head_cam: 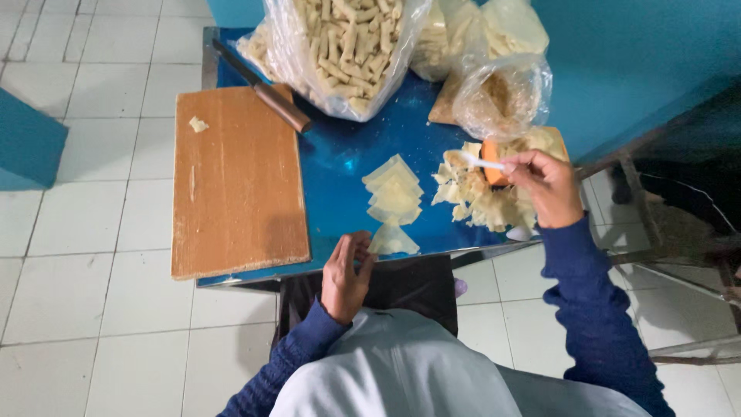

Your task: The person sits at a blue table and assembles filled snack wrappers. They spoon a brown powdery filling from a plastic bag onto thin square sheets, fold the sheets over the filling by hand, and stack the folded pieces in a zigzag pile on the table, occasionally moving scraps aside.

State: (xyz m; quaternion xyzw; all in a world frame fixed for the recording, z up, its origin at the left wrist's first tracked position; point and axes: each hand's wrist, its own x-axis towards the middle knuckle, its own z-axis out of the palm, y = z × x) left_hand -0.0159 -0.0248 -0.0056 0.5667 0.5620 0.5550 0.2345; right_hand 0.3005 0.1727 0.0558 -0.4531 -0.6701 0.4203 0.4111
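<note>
Right hand [549, 185] pinched white plastic spoon [482, 161] over orange bowl [494, 161] — fingers curled shut on handle. Left hand [346, 276] lay loosely open at blue table [340, 154] edge, fingertips touching triangular dough wrapper [392, 241] (pale yellow). Clear bag of rolled pastries [340, 54] stood behind — knife [262, 89] beside.

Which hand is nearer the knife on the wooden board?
Left. The left hand rests at the table's near edge, below and right of the knife. The right hand, holding a small white spoon, is farther off, over the wrapper pile.
</note>
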